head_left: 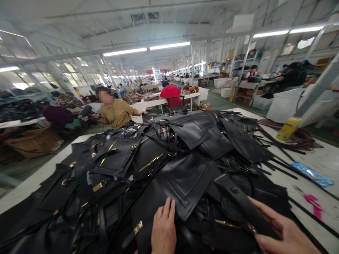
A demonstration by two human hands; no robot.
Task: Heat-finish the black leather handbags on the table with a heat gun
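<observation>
A black leather strap (242,204) was found at the near right of the bag pile (148,165) heaped on the white bench (325,158); it was judged light, limp and smooth, best taken near its buckled end; it was held by the right hand (283,233), fingers curled around it; the left hand (163,229) was laid flat on a black panel (182,183), fingers pressed together.

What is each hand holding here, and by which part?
Right hand grips a black strap near its lower end. Left hand lies flat on a black leather bag piece, holding nothing.
</observation>
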